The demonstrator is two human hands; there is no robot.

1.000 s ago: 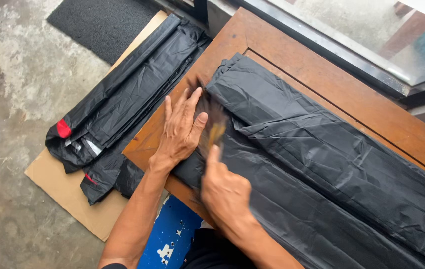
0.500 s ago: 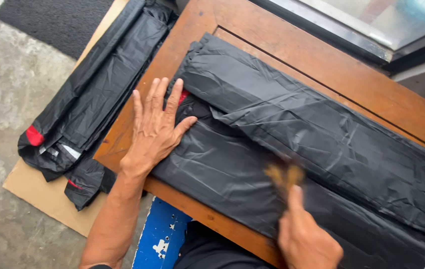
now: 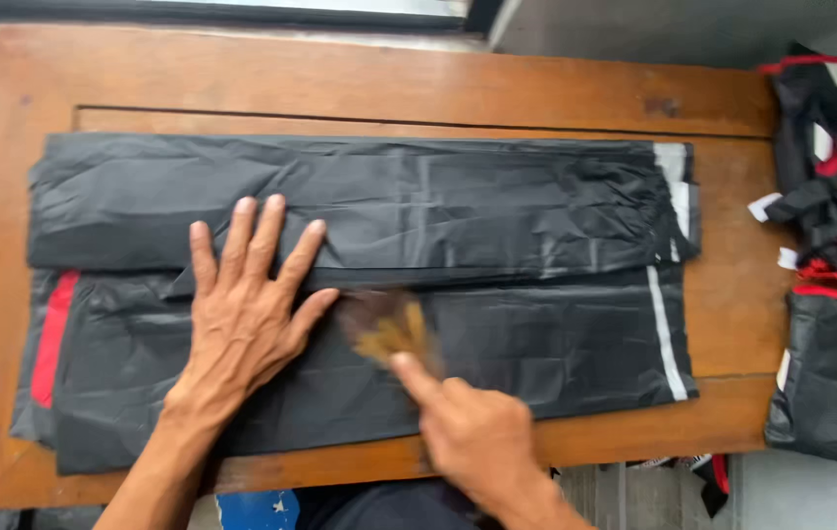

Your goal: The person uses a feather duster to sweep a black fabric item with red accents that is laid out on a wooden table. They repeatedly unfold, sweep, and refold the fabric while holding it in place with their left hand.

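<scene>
Wooden tabletop fills most of frame, w/ a recessed centre panel; window sill strip along top edge. Folded black plastic sheeting lies flat across centre, red stripe at left end, white stripes at right. Left hand rests on it lower left, fingers spread wide, palm down. Right hand, bottom centre, closed round a blurred brown brush touching the sheeting. More black bundles w/ red trim at right edge.
</scene>
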